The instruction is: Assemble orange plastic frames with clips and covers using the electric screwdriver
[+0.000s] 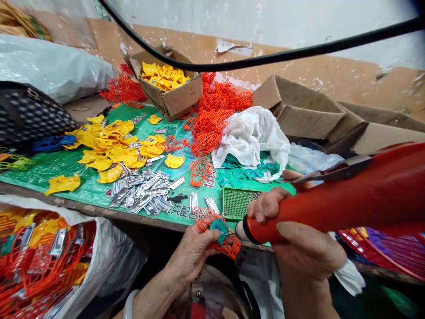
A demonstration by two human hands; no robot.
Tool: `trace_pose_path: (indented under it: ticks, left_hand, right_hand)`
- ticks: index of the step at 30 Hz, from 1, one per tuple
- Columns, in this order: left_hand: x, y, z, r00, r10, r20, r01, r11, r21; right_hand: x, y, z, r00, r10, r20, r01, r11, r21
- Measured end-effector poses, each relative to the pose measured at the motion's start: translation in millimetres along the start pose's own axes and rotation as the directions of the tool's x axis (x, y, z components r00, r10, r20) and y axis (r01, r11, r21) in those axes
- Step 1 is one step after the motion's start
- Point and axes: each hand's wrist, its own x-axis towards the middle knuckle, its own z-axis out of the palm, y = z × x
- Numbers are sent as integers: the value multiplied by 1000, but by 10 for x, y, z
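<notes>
My left hand (195, 248) is closed on an orange-red plastic lattice frame (232, 246), its thumb pressing on a small teal plastic piece (219, 229) that lies against the frame. Wrapped in my right hand (299, 239) is a big red power screwdriver (332, 195), with a lever along its top. Its pale nose (241, 230) points left at the frame's right side; whether the tip touches cannot be made out. Just behind the hands stands a green mesh tray (235, 204) with small bits at its right end. Two silver metal plates (211, 204) lie left of the tray.
Yellow plastic parts (109, 141) and silver plates (146, 190) are heaped on the left. A box of yellow parts (181, 99), orange-red frames (215, 115) and a white bag (252, 137) stand behind. A full sack (113, 248) sits front left. A black cable (232, 66) crosses above.
</notes>
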Motion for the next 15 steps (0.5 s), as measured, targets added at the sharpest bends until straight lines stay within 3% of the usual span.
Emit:
trace_pose_path:
  ticks: [15]
  left_hand:
    - [7,8,31,1000,7,0,-7,1000,11]
  right_hand:
    - [-92,47,9,998,64,28,-62,995,-83]
